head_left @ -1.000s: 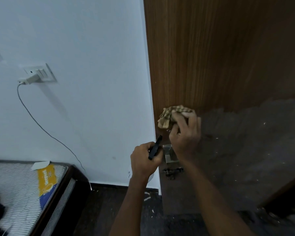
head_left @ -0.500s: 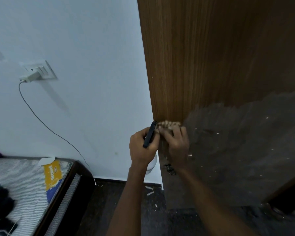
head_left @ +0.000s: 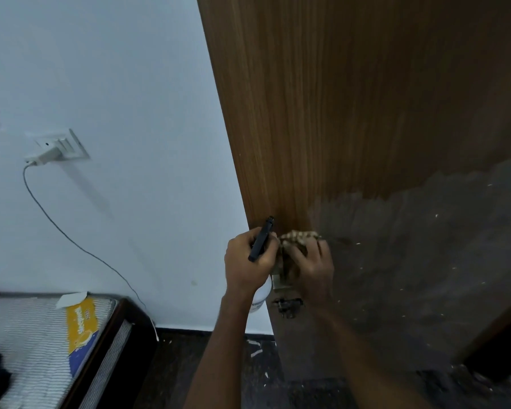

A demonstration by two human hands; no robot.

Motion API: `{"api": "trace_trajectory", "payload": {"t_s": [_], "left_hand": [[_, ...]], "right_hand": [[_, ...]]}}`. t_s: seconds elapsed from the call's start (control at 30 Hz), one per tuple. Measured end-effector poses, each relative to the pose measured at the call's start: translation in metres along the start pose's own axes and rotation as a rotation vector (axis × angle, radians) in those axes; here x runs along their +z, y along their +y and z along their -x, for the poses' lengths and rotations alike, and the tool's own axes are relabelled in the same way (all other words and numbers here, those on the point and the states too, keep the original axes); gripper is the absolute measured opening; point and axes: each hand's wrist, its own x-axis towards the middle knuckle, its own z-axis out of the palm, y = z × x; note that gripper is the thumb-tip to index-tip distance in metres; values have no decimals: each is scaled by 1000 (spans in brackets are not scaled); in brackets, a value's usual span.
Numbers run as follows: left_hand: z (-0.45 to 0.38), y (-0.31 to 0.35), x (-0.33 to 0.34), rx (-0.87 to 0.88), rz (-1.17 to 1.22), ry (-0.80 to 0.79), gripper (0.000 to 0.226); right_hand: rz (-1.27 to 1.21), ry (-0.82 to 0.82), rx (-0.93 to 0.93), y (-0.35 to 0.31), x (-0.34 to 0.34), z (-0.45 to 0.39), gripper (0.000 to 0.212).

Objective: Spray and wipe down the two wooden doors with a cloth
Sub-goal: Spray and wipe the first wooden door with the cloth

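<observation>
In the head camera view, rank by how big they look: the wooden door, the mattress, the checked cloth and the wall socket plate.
1. Wooden door
2. Mattress, partly cut off by the frame
3. Wall socket plate and checked cloth: similar; the cloth is bunched and mostly hidden under the right hand, so unranked.

Door [head_left: 351, 113] grained wood; checked woven cloth [head_left: 298, 237]

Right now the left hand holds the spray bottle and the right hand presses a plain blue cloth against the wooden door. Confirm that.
Not quite. The head view shows the cloth is tan and checked, not plain blue. The rest holds: the left hand holds the spray bottle and the right hand presses it against the wooden door.
</observation>
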Motion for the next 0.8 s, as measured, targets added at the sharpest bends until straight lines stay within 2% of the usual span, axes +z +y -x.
{"api": "trace_trajectory", "payload": {"t_s": [0.07, 0.1, 0.2, 0.27, 0.37, 0.47, 0.5, 0.53, 0.63, 0.7, 0.8], "left_hand": [[-2, 6, 6, 10, -1, -9, 32], [-3, 8, 8, 18, -7, -10, 31], [-3, 10, 20, 31, -20, 7, 28], [0, 12, 28, 37, -26, 25, 24], [0, 19, 37, 43, -21, 42, 23], [-3, 28, 43, 47, -13, 62, 24], [-4, 30, 45, 48, -11, 66, 24], [-6, 32, 48, 52, -14, 67, 26], [-6, 36, 55, 66, -16, 53, 27], [-6, 38, 60, 72, -20, 53, 25], [-7, 43, 67, 78, -6, 38, 29]], "right_hand": [[-16, -56, 17, 10, -9, 7, 19], [-16, -27, 29, 10, -13, -2, 17], [0, 186, 136, 14, -32, -61, 26], [-5, 266, 163, 20, -37, -89, 30], [-8, 233, 96, 33, -31, -66, 33], [-7, 73, -1, 47, -30, -19, 8], [-10, 47, -7, 49, -33, -18, 12], [-21, 54, 13, 51, -36, -26, 13], [-9, 232, 107, 47, -55, -80, 28], [-8, 292, 117, 50, -60, -102, 31], [13, 220, 46, 68, -49, -65, 24]]}}
